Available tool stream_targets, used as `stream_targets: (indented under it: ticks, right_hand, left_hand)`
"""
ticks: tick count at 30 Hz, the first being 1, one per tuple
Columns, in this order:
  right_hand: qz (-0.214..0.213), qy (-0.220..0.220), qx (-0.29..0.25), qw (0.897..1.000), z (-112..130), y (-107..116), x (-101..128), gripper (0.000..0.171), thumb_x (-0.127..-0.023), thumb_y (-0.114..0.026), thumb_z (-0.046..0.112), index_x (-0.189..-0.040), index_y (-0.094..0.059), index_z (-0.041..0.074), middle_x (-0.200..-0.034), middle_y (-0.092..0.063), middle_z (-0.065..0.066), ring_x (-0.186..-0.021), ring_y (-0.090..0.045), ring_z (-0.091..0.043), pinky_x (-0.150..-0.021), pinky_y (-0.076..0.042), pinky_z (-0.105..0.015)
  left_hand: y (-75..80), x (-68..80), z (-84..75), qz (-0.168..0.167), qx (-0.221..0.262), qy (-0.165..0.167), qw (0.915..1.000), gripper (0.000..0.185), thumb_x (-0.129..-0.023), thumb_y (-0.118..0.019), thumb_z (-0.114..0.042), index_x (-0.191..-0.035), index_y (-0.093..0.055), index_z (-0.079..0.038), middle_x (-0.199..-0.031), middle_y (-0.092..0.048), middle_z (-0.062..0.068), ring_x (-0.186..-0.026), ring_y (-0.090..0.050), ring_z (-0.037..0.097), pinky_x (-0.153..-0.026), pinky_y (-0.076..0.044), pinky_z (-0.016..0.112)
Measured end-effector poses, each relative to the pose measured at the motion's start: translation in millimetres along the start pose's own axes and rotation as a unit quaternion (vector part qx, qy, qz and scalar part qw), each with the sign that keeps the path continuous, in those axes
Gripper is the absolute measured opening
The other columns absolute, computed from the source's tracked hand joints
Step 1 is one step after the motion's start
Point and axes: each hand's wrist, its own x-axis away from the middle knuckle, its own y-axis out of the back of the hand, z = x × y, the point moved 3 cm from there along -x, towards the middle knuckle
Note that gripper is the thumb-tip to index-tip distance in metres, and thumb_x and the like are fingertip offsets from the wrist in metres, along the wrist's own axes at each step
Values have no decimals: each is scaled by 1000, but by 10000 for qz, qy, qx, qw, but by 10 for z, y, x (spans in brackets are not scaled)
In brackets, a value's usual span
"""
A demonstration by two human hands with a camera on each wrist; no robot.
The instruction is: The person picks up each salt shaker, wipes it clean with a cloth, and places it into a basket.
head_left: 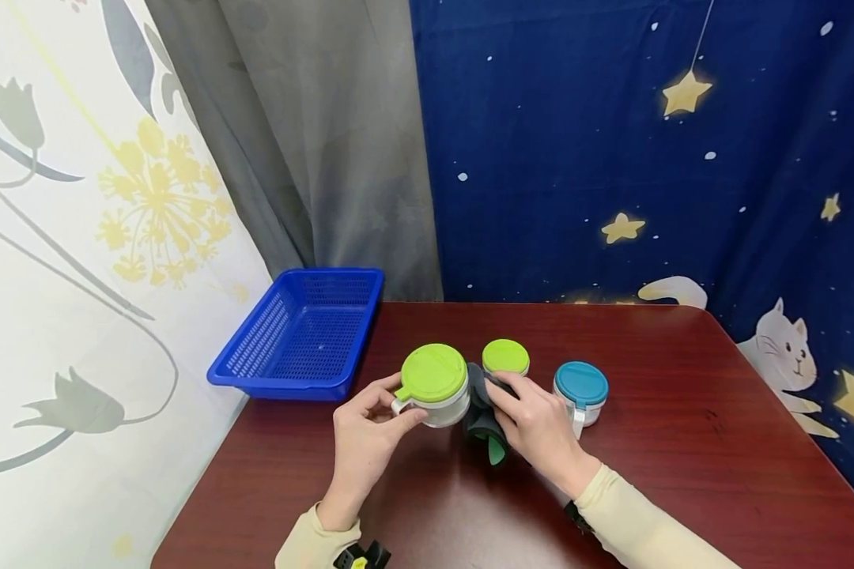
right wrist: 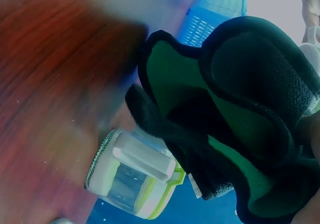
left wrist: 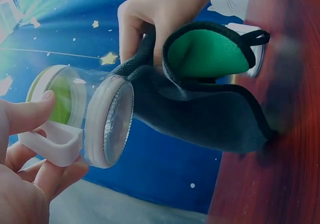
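Note:
My left hand [head_left: 366,438] grips a clear jar [head_left: 434,379] with a lime-green lid by its white handle. In the left wrist view the jar [left wrist: 107,119] is tilted on its side, its ridged base facing the cloth. A dark grey cloth [head_left: 480,407] with a green underside hangs in folds from my right hand [head_left: 541,423], which pinches it close beside the jar. Behind the cloth stands a second green-lidded jar [head_left: 505,357]. To the right of my right hand is a jar with a blue lid [head_left: 581,385], its white handle toward me.
A blue perforated plastic basket [head_left: 285,389] sits at the table's back left. The dark red wooden table [head_left: 683,458] reaches back to a grey curtain [head_left: 356,158] and a navy star-patterned curtain [head_left: 555,174]. A white floral curtain [head_left: 114,332] hangs along the left side.

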Motion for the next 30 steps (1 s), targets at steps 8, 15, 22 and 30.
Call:
stream_targets:
  ticks: [8, 15, 22, 30]
  right_hand:
    - [-387, -148, -185, 9990, -17, 19, -11, 49, -81, -76, 6, -128, -70, 19, -122, -66, -7, -102, -66, -24, -74, -59, -46]
    - [-749, -203, -312, 9965, 0, 51, -36, 46, -83, -71, 5, -128, -71, 18, -121, -66, -6, -102, -67, -24, -73, -59, -46]
    - [-879, -277, -328, 9952, 5, 53, -45, 46, -83, -70, 4, -127, -71, 18, -122, -66, -7, -103, -67, -24, -75, -59, -47]
    - [-969, -181, -328, 9946, -3, 68, -118, 46, -83, -68, 3, -126, -72, 17, -119, -67, -7, -98, -68, -24, -69, -59, -46]
  left_hand:
    - [-30, -25, 15, 87, 341, 227, 9991, 25, -71, -91, -4, -78, -67, -5, -122, -70, 5, -97, -73, 26, -76, -59, 33]
    - [-70, -50, 21, 167, 424, 258, 9986, 25, -73, -90, -8, -80, -66, -5, -121, -70, 8, -99, -72, 26, -78, -59, 35]
    - [-122, -49, 4, 168, 262, 305, 9991, 24, -71, -91, -11, -79, -70, -6, -115, -72, 7, -109, -69, 20, -79, -58, 36]
    - [-67, -96, 8, 37, 40, 267, 9996, 24, -70, -93, -17, -78, -71, -10, -108, -75, 4, -104, -71, 18, -74, -60, 34]
